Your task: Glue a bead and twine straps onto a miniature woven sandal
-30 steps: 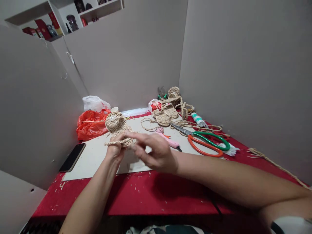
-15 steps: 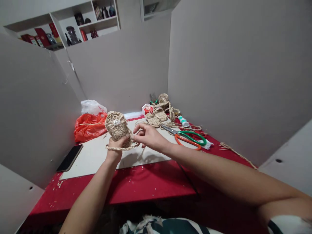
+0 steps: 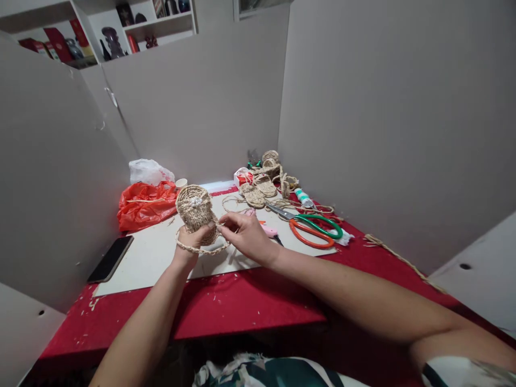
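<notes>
Gripping woven slipper [image 3: 196,212] in left hand [image 3: 189,241], apparently to steady it; pinching its side with right hand [image 3: 250,233]. Near right edge of tabletop [image 3: 242,301], seemingly for easy reach: scissors [image 3: 292,217].

woven slipper [image 3: 195,216]: rough, matt fibre | scissor blades [image 3: 281,212]: metal | red bag [image 3: 141,210]: glossy plastic

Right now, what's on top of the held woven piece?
A white bead-like cluster sits on the woven piece; the left thumb rests lower. Weave beneath both is hidden.
</notes>
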Demonstrator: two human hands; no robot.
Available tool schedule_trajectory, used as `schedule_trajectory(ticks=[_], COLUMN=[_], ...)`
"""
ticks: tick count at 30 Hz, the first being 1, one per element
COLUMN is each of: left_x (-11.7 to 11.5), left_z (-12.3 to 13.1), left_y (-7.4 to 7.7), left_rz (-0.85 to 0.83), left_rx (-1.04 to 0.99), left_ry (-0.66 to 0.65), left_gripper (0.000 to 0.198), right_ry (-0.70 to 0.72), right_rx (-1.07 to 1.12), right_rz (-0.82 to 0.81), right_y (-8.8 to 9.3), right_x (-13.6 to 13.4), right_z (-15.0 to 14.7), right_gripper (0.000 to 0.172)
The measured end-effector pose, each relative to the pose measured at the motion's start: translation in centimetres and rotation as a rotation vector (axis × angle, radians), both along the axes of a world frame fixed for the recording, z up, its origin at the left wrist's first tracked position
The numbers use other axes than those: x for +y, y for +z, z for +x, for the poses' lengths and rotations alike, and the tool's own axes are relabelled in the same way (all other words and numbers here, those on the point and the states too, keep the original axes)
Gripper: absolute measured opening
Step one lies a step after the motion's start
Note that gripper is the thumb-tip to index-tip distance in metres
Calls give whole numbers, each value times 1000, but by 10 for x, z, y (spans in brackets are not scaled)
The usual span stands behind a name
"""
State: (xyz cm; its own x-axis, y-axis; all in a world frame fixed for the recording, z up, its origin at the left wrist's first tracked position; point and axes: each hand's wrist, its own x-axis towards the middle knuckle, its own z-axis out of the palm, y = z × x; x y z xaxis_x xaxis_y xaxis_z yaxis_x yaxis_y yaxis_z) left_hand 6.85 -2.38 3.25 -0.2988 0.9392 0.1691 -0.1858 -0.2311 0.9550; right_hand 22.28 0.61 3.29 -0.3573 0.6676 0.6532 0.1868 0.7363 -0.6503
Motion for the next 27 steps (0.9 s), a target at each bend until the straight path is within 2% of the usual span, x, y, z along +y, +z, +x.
schedule_trajectory(ticks=[8,13,16,22,25,27], left_x=[0,1,3,4,5,6], left_z=[0,3,4,5,8,10], left_y=[2,0,-2,-6,-6,-5], left_rz=[-50,-104,-116,-89,-78,-73], left_rx=[26,83,76,35,21,7], left_ry=[-130,-97,-93,-147,-106,-62], left_gripper=[31,33,33,33,31,31], right_ry=[-58,-74,-65,2,14,15], right_rx=[-46,-75,-41,99,143,139], right_rz=[215,275,209,-52,-164,-173], right_y=[-4,-7,-8,-6,-6,-6], right_x=[4,7,7,6,5,5], right_z=[8,13,14,12,10,9], right_gripper=[14,14,13,12,11,11])
